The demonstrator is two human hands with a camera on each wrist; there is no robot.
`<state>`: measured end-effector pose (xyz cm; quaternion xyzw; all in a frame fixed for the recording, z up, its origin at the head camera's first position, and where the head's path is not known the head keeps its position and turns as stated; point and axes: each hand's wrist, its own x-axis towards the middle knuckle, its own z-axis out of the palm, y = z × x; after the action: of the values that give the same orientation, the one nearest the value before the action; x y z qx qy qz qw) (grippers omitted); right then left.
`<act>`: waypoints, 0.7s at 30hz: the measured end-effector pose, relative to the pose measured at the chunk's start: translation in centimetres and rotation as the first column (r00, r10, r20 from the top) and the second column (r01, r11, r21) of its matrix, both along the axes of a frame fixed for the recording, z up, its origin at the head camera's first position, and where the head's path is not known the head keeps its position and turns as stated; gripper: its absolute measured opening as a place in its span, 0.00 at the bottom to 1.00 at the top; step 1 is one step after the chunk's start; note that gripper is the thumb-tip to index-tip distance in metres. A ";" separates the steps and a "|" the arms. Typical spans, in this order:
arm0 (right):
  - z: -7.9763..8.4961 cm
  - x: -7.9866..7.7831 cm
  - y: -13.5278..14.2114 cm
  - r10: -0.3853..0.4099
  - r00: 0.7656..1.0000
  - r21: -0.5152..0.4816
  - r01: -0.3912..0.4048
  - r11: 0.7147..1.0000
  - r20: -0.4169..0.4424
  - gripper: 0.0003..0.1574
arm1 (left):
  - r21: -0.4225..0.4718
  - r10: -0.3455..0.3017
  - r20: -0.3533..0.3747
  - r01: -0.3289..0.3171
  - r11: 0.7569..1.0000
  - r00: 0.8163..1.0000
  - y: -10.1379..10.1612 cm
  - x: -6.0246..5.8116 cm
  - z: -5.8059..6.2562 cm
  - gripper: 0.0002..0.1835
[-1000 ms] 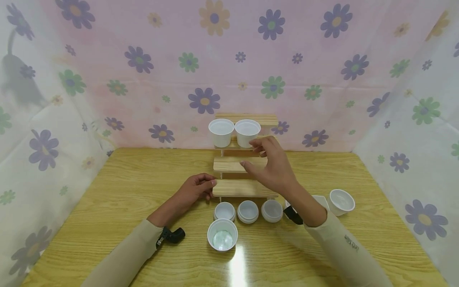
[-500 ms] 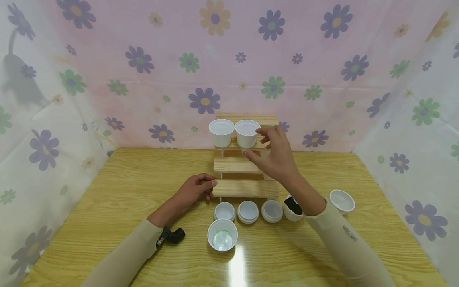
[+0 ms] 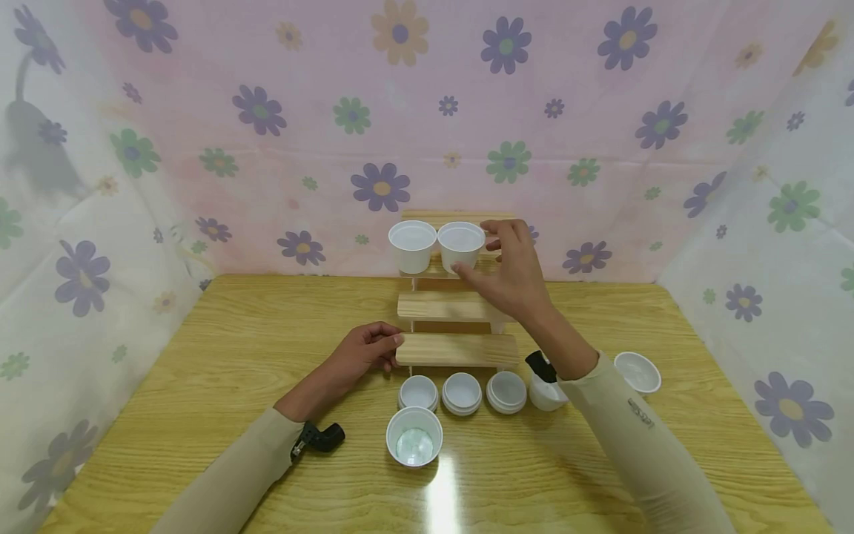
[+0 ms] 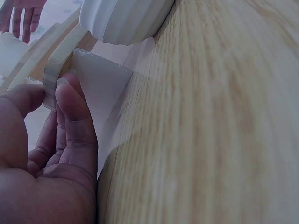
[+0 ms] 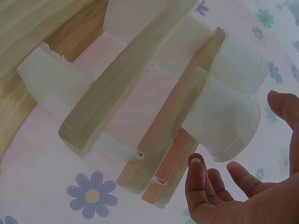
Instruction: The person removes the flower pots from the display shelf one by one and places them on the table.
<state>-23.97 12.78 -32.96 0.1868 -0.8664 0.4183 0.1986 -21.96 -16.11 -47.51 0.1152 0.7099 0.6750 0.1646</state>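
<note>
My left hand (image 3: 360, 352) pinches the left end of the lowest wooden step (image 3: 457, 350) of a tiered display stand. The left wrist view shows the thumb and fingers on either side of that step's end (image 4: 50, 84). Two white plastic cups stand upright side by side on an upper step: a left cup (image 3: 411, 252) and a right cup (image 3: 457, 256). Around the right cup's right side my right hand (image 3: 517, 271) is spread, thumb in front and fingers behind. In the right wrist view, gaps show between these fingers (image 5: 196, 179) and the cup (image 5: 226, 123).
Several small white ribbed pots (image 3: 462, 394) stand in a row before the stand. A larger white cup (image 3: 414, 437) is in front of the leftmost one. Another white cup (image 3: 637, 372) is at the right, and a pot (image 3: 547, 393) is partly behind my right wrist. Flowered cloth (image 3: 293, 185) hangs behind.
My right hand has shifted up and right from the right cup's front to its right side, its thumb now before the cup. The left hand, stand and cups have stayed in place.
</note>
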 end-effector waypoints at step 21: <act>0.5 -2.1 -0.7 0.010 0.997 0.033 -0.012 0.999 0.073 0.51 | -0.014 -0.006 -0.004 0.006 1.000 1.000 0.0 0.1 0.3 0.18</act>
<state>-26.12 12.12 -32.44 0.1794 -0.8790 0.4113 0.1614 -21.90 -16.08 -47.16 0.1177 0.7145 0.6694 0.1660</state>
